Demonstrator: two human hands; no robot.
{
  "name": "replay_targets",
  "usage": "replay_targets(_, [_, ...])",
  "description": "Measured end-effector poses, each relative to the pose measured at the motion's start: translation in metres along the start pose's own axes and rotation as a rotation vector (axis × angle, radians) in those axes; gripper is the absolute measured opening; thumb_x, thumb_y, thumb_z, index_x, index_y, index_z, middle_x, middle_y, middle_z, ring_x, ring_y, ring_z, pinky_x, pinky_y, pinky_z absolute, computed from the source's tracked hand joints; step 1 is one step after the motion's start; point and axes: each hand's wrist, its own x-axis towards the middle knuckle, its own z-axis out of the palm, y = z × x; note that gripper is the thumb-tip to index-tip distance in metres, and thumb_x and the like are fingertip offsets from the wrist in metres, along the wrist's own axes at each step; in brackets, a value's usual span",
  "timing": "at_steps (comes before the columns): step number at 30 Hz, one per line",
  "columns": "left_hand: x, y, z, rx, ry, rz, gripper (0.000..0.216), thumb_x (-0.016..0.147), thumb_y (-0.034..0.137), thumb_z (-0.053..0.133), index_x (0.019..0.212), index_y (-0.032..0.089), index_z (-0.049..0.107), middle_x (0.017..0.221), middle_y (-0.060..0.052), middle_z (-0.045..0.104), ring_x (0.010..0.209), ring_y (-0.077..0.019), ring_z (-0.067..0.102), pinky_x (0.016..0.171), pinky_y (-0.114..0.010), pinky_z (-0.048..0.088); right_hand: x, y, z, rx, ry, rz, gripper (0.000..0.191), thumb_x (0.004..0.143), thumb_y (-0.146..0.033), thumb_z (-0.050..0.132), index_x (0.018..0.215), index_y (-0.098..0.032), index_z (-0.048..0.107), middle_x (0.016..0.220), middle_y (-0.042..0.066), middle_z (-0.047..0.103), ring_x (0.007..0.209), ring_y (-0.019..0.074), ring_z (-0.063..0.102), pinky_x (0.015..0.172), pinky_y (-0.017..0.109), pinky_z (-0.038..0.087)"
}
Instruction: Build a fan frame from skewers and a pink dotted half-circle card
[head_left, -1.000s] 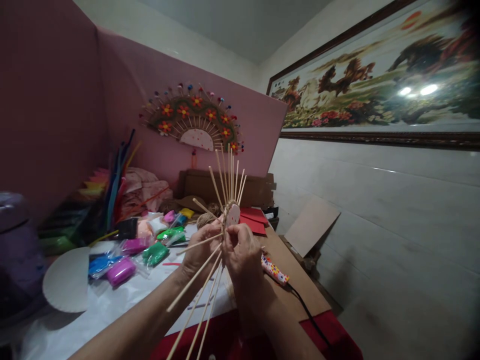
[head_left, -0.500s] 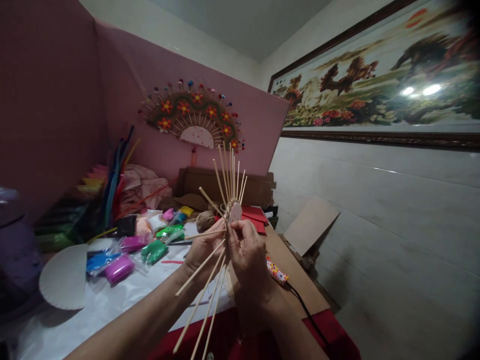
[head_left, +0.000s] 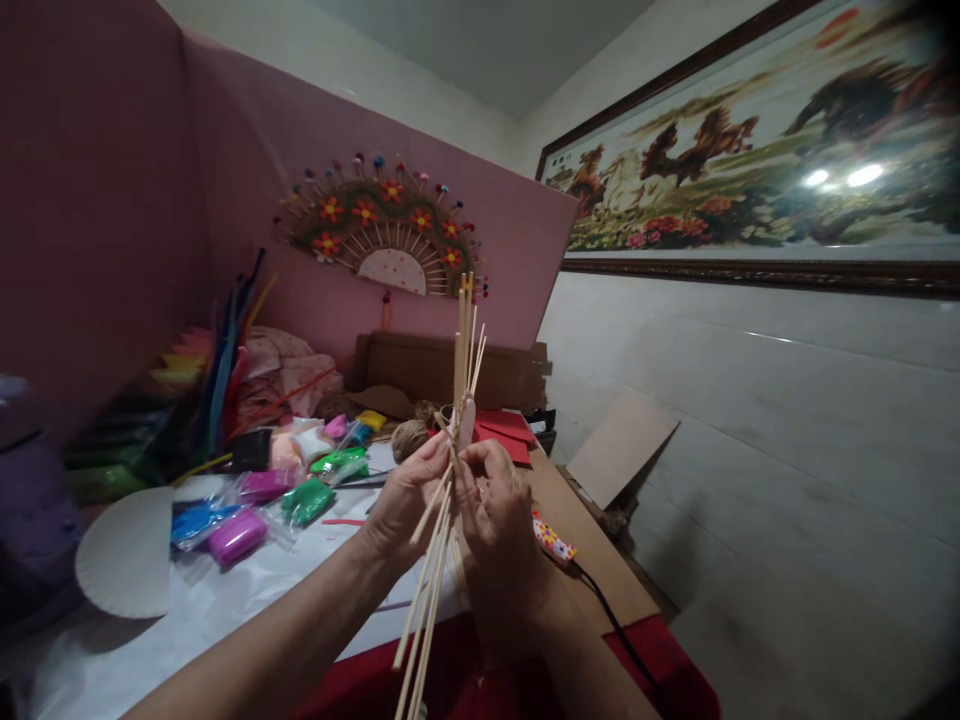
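Between both hands I hold a fan frame of thin wooden sticks [head_left: 429, 590] around a small pale centre piece [head_left: 466, 424], seen nearly edge-on. Some sticks point up, others down toward me. My left hand [head_left: 412, 497] is closed on the frame's left side, thumb near the middle. My right hand [head_left: 495, 500] pinches the frame at the centre from the right, fingers bent; the exact spot under its fingertips is hidden. Just behind the frame lies a ball of brown twine [head_left: 410, 440].
Bags of coloured clay [head_left: 238, 535] and a white half plate [head_left: 124, 555] lie on the left. A patterned tool with a black cord [head_left: 553, 540] rests on cardboard [head_left: 592, 580] at right. Behind stand red paper [head_left: 506, 435] and a decorated fan [head_left: 390, 225] on a pink board.
The stick frame has turned from a wide spread view to nearly edge-on, its sticks now looking bunched. Both hands stay in almost the same place.
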Motion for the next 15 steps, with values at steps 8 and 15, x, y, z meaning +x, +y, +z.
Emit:
replay_targets(8, [0.001, 0.004, 0.005, -0.056, 0.136, 0.063, 0.051, 0.073, 0.001, 0.054, 0.121, 0.017, 0.049, 0.099, -0.006, 0.065, 0.085, -0.0130, 0.063, 0.079, -0.022, 0.047, 0.000, 0.004, 0.002, -0.028, 0.005, -0.052, 0.006, 0.086, -0.022, 0.042, 0.086, -0.019, 0.047, 0.081, 0.004, 0.054, 0.074, 0.0159, 0.056, 0.060, 0.026, 0.044])
replay_targets(15, [-0.002, 0.007, 0.013, -0.048, 0.101, 0.045, 0.052, 0.071, 0.001, 0.054, 0.120, 0.017, 0.048, 0.103, -0.006, 0.064, 0.087, -0.0133, 0.062, 0.081, -0.023, 0.046, -0.002, 0.002, 0.003, -0.002, 0.026, -0.001, 0.008, 0.087, -0.022, 0.041, 0.086, -0.019, 0.049, 0.083, 0.005, 0.056, 0.077, 0.0162, 0.057, 0.062, 0.027, 0.045])
